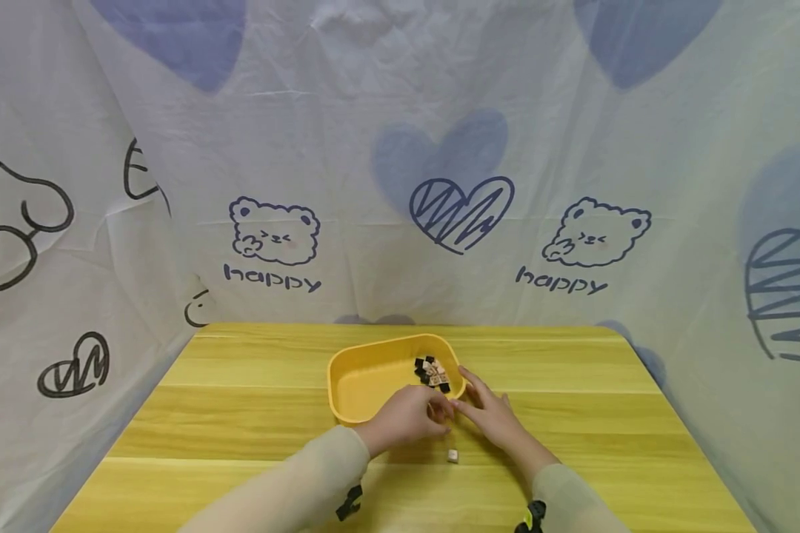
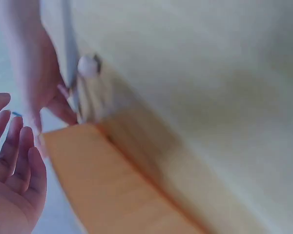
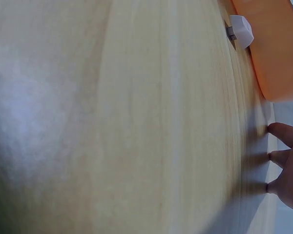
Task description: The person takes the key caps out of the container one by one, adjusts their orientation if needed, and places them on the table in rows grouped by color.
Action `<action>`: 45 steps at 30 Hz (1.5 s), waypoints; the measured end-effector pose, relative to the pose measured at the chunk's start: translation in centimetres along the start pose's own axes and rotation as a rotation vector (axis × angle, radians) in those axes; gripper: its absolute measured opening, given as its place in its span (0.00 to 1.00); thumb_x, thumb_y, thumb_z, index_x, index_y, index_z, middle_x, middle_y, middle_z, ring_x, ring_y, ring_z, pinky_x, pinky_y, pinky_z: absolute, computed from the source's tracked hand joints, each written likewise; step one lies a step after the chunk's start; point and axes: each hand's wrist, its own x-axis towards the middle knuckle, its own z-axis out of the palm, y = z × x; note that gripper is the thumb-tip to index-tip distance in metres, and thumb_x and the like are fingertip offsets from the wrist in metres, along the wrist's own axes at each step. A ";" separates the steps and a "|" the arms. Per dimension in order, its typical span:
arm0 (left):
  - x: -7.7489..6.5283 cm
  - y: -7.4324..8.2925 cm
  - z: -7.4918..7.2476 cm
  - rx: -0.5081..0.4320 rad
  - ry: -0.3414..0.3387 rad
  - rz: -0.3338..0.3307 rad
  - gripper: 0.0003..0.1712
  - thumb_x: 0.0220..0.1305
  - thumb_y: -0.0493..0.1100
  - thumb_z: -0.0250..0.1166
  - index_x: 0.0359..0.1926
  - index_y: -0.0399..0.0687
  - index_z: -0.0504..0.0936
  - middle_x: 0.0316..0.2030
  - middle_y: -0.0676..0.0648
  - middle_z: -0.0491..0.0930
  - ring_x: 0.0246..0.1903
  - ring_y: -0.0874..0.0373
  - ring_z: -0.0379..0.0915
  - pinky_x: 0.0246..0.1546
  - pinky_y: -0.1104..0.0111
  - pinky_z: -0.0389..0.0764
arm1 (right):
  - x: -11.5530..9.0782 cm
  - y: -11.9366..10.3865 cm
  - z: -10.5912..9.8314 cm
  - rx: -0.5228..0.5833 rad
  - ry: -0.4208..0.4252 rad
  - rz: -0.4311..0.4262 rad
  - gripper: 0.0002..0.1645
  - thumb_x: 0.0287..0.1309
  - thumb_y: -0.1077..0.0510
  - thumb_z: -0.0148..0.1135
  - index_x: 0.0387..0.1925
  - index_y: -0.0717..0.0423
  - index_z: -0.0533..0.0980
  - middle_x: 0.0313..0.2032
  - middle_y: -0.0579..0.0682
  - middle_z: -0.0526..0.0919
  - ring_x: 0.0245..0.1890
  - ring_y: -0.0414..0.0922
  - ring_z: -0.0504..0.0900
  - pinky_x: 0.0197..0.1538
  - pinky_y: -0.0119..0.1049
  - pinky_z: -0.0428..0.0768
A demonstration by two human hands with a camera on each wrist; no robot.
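A shallow yellow tray (image 1: 367, 355) sits on the wooden table, with several small black and pale pieces (image 1: 433, 373) heaped at its right end. My left hand (image 1: 407, 420) hovers at the tray's near rim, its fingers loosely bent and holding nothing; in the left wrist view its fingers (image 2: 20, 168) show beside the tray. My right hand (image 1: 495, 418) is at the tray's right near corner, fingers extended; fingertips (image 3: 273, 157) meet the table in the right wrist view. One small white block (image 1: 452, 456) with a dark part lies on the table in front of the tray, between my forearms.
The wooden table (image 1: 240, 414) reaches back to a white cloth (image 1: 347, 148) printed with hearts and bears. More of this cloth hangs at the left and right sides. Dark wrist bands (image 1: 350, 503) sit on both sleeves.
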 end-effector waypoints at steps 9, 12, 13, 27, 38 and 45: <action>2.7 0.2 -4.4 0.065 -0.072 0.013 0.07 0.55 0.39 0.73 0.36 0.50 0.86 0.27 0.58 0.79 0.28 0.66 0.73 0.33 0.73 0.76 | -0.1 -0.1 -0.3 0.000 -0.007 0.001 0.43 0.64 0.36 0.57 0.75 0.36 0.53 0.65 0.59 0.69 0.66 0.57 0.65 0.66 0.65 0.29; 3.9 -0.2 -5.5 0.057 -0.105 0.014 0.05 0.57 0.38 0.71 0.36 0.50 0.86 0.29 0.57 0.80 0.30 0.65 0.74 0.33 0.72 0.77 | -0.1 -0.3 -0.4 0.003 -0.010 0.009 0.42 0.65 0.37 0.56 0.75 0.35 0.53 0.66 0.58 0.68 0.67 0.58 0.64 0.66 0.65 0.28; 4.2 -0.4 -5.8 0.060 -0.110 0.014 0.05 0.57 0.38 0.71 0.36 0.49 0.86 0.29 0.57 0.80 0.30 0.64 0.74 0.33 0.72 0.77 | -0.1 -0.4 -0.4 0.006 -0.011 0.010 0.42 0.65 0.38 0.57 0.75 0.35 0.53 0.66 0.58 0.68 0.67 0.59 0.63 0.66 0.65 0.28; 8.7 -3.2 -6.6 0.247 -0.291 0.057 0.09 0.58 0.42 0.72 0.41 0.49 0.86 0.31 0.58 0.80 0.30 0.64 0.74 0.32 0.71 0.76 | -0.2 -0.7 -0.5 0.011 -0.007 0.017 0.42 0.65 0.39 0.58 0.75 0.38 0.54 0.66 0.58 0.68 0.67 0.61 0.63 0.66 0.64 0.27; 10.8 -5.1 -5.4 0.374 -0.357 0.110 0.10 0.58 0.44 0.72 0.41 0.50 0.87 0.32 0.59 0.79 0.30 0.65 0.73 0.33 0.74 0.75 | -0.5 -0.6 -0.4 0.009 -0.004 0.029 0.42 0.66 0.41 0.58 0.76 0.38 0.53 0.66 0.57 0.68 0.68 0.63 0.60 0.66 0.64 0.27; 11.3 -5.6 -4.6 0.459 -0.384 0.113 0.11 0.54 0.47 0.75 0.39 0.54 0.86 0.31 0.61 0.79 0.30 0.67 0.73 0.34 0.73 0.75 | -0.5 -0.6 -0.2 0.017 0.009 0.020 0.41 0.65 0.41 0.58 0.75 0.36 0.54 0.65 0.57 0.69 0.67 0.61 0.62 0.66 0.63 0.27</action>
